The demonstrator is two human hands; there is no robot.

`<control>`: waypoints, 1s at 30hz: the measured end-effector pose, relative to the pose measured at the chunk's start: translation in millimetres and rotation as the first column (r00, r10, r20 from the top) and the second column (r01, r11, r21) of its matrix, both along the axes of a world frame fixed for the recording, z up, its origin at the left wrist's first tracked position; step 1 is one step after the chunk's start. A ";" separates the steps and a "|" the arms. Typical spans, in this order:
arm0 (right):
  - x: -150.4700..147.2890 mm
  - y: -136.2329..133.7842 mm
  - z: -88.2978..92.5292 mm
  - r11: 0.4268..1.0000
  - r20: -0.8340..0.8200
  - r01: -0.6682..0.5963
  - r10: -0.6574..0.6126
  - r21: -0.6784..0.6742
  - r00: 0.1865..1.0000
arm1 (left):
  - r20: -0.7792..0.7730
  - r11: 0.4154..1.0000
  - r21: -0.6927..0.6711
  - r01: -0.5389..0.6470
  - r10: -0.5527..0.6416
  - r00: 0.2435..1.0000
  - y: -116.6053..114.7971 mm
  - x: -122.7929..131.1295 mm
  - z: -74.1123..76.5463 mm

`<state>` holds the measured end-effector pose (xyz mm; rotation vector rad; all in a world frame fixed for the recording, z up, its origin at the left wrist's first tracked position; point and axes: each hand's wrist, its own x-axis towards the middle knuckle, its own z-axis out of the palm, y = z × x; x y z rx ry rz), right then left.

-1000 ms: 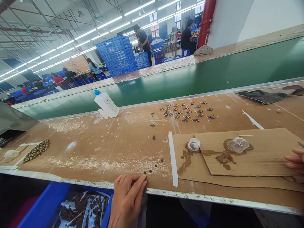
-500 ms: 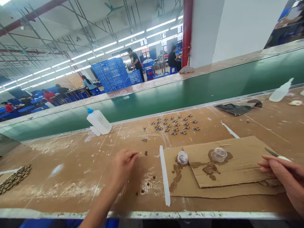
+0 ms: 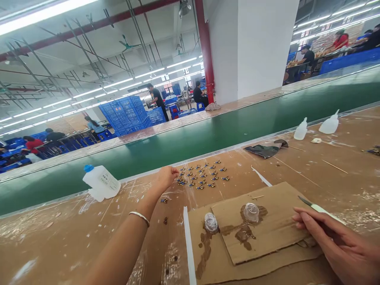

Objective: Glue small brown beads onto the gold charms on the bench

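My left hand (image 3: 168,176) reaches to the left edge of the cluster of small blue-and-yellow figure-like pieces (image 3: 202,175). Its thumb and fingers are pinched together; whether anything sits between them is hidden. A bangle circles that wrist. Nearer me, one such piece (image 3: 164,201) lies apart, with several tiny brown bits (image 3: 165,221) below it. My right hand (image 3: 335,237) hovers by the cardboard's right side, thumb and fingers closed; what they hold, if anything, I cannot make out. Beside its index finger shows a pale-green-handled pointed tool (image 3: 317,208), partly hidden by the hand.
Layered cardboard (image 3: 276,206) carries a clear cup (image 3: 251,213), another clear cup (image 3: 211,222) and wet stains. A blue-capped bottle (image 3: 102,183) stands left; small white bottles (image 3: 301,129) and a camouflage cloth (image 3: 266,149) lie right. A green conveyor (image 3: 225,126) runs behind; people work beyond.
My left hand has moved forward from beside the brown bits to the cluster of pieces. My right hand keeps its closed pose near the cardboard. The view has turned to the right.
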<state>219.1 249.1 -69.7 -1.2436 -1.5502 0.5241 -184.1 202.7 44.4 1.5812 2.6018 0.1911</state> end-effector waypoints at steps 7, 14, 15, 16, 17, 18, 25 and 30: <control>0.2 -5.1 11.7 0.988 0.011 -0.032 0.034 -0.149 0.999 | -0.017 0.992 -0.124 0.033 -0.036 0.999 9.3 1.5 1.3; -3.4 -8.4 21.5 0.962 -0.014 -0.034 0.032 -0.270 0.999 | -0.035 0.976 -0.206 0.074 -0.083 0.996 0.7 -2.7 -1.0; -3.8 -8.5 22.8 0.957 -0.016 -0.038 0.035 -0.288 0.999 | -0.038 0.974 -0.212 0.075 -0.085 0.996 -0.3 -3.2 -1.2; -4.3 -8.8 24.4 0.952 -0.020 -0.045 0.041 -0.301 0.999 | -0.040 0.973 -0.218 0.076 -0.087 0.995 -1.0 -3.4 -1.1; -4.7 -9.2 26.3 0.949 -0.027 -0.052 0.046 -0.310 0.999 | -0.043 0.972 -0.222 0.078 -0.089 0.995 -1.6 -3.5 -0.8; -5.1 -9.6 28.2 0.946 -0.034 -0.061 0.053 -0.317 0.998 | -0.045 0.971 -0.226 0.079 -0.092 0.995 -2.0 -3.4 -0.2; -4.0 -9.8 30.5 0.940 -0.039 -0.085 0.077 -0.331 0.996 | -0.029 0.961 -0.257 0.099 -0.110 0.993 -6.0 3.5 1.9; -2.0 -7.9 23.6 0.962 -0.024 -0.122 0.120 -0.245 0.993 | -0.020 0.966 -0.247 0.081 -0.089 0.996 -6.0 10.2 -1.0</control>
